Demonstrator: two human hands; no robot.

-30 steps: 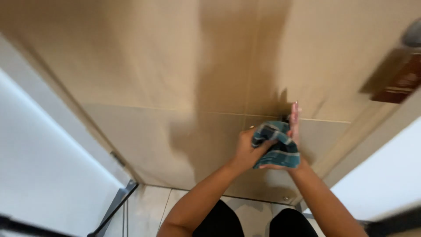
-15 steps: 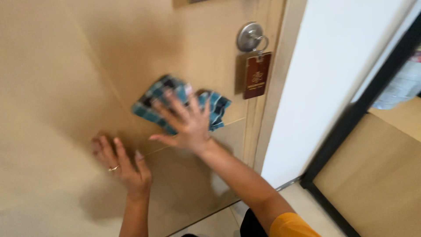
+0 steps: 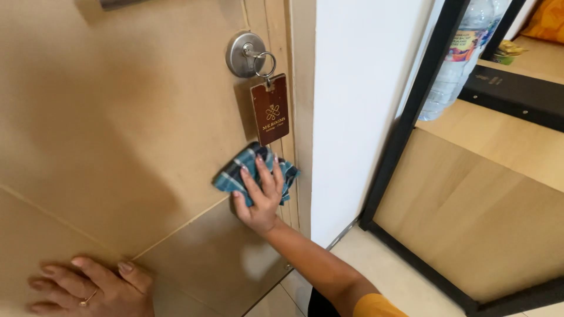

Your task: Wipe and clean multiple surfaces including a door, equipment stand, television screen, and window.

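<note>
From the head view, my right hand pressed a checked cloth flat-palmed, fingers spread, against the door, just below the key tag. My left hand, open and empty, braced low. I judged even pressure wiped best.

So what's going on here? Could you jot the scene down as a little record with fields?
Surface: tan wooden door, with a round metal lock near its edge
Right hand: pressed flat on a blue checked cloth against the door, just below the lock
Left hand: spread flat on the door lower down, a ring on one finger
Hanging from lock: key ring with a brown rectangular tag
To the right: white wall, black-framed wooden shelf, clear plastic bottle
</note>
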